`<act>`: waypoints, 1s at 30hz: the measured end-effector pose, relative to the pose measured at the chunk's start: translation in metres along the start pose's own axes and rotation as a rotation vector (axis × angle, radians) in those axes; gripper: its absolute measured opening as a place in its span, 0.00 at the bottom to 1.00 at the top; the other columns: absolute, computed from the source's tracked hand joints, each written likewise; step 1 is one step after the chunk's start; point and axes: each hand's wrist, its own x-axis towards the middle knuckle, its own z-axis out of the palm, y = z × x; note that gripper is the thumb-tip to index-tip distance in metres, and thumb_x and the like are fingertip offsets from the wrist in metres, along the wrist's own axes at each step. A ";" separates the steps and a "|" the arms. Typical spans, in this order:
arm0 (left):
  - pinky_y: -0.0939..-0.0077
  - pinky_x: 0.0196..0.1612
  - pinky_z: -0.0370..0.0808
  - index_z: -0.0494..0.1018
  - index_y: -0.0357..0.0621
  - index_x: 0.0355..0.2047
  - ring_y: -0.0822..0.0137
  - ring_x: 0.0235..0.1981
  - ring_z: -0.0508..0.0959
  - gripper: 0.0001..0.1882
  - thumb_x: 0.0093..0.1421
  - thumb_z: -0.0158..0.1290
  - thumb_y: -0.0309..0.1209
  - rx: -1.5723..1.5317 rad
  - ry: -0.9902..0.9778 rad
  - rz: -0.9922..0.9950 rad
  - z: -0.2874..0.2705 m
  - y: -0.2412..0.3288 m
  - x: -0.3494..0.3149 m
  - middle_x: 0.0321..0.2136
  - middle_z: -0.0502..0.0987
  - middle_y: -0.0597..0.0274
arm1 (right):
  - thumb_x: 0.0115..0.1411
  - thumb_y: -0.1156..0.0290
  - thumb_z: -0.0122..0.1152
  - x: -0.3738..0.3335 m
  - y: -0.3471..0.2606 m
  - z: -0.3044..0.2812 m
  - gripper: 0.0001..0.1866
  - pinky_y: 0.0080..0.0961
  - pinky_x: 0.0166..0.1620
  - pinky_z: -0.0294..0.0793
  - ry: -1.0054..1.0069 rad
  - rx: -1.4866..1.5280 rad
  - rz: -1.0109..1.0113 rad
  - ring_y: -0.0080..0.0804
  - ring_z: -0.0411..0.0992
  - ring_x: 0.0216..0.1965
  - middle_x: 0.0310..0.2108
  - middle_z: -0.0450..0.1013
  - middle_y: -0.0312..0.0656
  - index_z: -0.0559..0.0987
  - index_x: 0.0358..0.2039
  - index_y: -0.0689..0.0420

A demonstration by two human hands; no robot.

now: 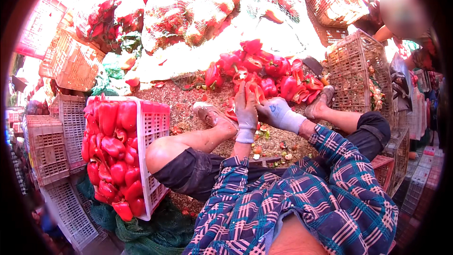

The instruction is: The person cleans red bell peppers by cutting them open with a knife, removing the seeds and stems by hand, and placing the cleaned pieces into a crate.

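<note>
My left hand [246,113], in a soiled whitish glove, points away from me with its fingers closed along a cut-open red bell pepper [255,91]. Close against it on the right is my right hand [281,114], gloved too and curled closed. Its fingertips are turned away, so what it grips, if anything, is hidden. Just beyond both hands lies a heap of red bell peppers [278,67], some whole and some split open.
At my left a white crate [152,113] is packed with red peppers. Stacked crates [47,146] stand farther left, and a tall brown crate [347,78] is at the right. Net sacks of peppers [193,14] lie ahead. Seeds and scraps [278,146] cover the ground between my legs.
</note>
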 end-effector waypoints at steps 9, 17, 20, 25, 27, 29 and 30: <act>0.68 0.55 0.68 0.65 0.39 0.59 0.59 0.54 0.71 0.22 0.67 0.46 0.34 0.160 0.223 -0.342 -0.006 -0.033 0.003 0.55 0.70 0.45 | 0.49 0.67 0.58 -0.034 -0.008 0.034 0.06 0.31 0.27 0.72 -0.062 -0.008 -0.355 0.32 0.74 0.23 0.20 0.69 0.33 0.74 0.29 0.49; 0.69 0.55 0.69 0.59 0.37 0.63 0.59 0.51 0.73 0.24 0.68 0.43 0.29 -0.714 0.574 -0.476 -0.035 -0.003 0.027 0.54 0.70 0.50 | 0.55 0.66 0.55 0.039 0.037 0.060 0.09 0.35 0.34 0.72 -0.098 -0.126 -0.196 0.37 0.74 0.32 0.33 0.72 0.40 0.75 0.38 0.49; 0.67 0.58 0.66 0.61 0.34 0.61 0.60 0.54 0.70 0.23 0.68 0.44 0.30 -0.424 0.523 -0.266 -0.061 0.022 0.022 0.56 0.68 0.48 | 0.54 0.67 0.56 0.116 0.017 0.091 0.16 0.33 0.35 0.72 0.220 -0.242 -0.108 0.36 0.74 0.41 0.42 0.71 0.39 0.75 0.44 0.47; 0.60 0.63 0.58 0.59 0.33 0.62 0.51 0.60 0.64 0.26 0.67 0.46 0.34 0.164 0.615 0.296 -0.175 0.157 0.011 0.59 0.64 0.45 | 0.58 0.68 0.52 0.203 0.016 0.159 0.24 0.49 0.50 0.67 -0.145 -0.462 -0.128 0.44 0.62 0.58 0.62 0.59 0.44 0.68 0.57 0.41; 0.57 0.63 0.58 0.60 0.32 0.62 0.49 0.60 0.64 0.26 0.66 0.45 0.33 0.449 0.739 0.473 -0.237 0.186 -0.015 0.59 0.64 0.45 | 0.59 0.66 0.51 0.215 0.027 0.195 0.23 0.51 0.48 0.66 -0.157 -0.569 -0.206 0.47 0.62 0.59 0.61 0.60 0.46 0.69 0.57 0.39; 0.54 0.62 0.59 0.61 0.31 0.61 0.47 0.59 0.65 0.27 0.65 0.46 0.32 0.767 0.910 0.514 -0.298 0.198 -0.042 0.59 0.64 0.42 | 0.60 0.65 0.50 0.224 0.038 0.210 0.21 0.49 0.44 0.68 -0.098 -0.594 -0.293 0.48 0.64 0.57 0.57 0.64 0.47 0.72 0.54 0.39; 0.54 0.61 0.60 0.61 0.32 0.61 0.46 0.58 0.65 0.26 0.65 0.45 0.31 0.965 0.979 0.480 -0.325 0.209 -0.057 0.58 0.63 0.41 | 0.59 0.65 0.50 0.228 0.043 0.213 0.20 0.48 0.42 0.69 -0.093 -0.571 -0.314 0.48 0.65 0.55 0.55 0.66 0.47 0.72 0.53 0.38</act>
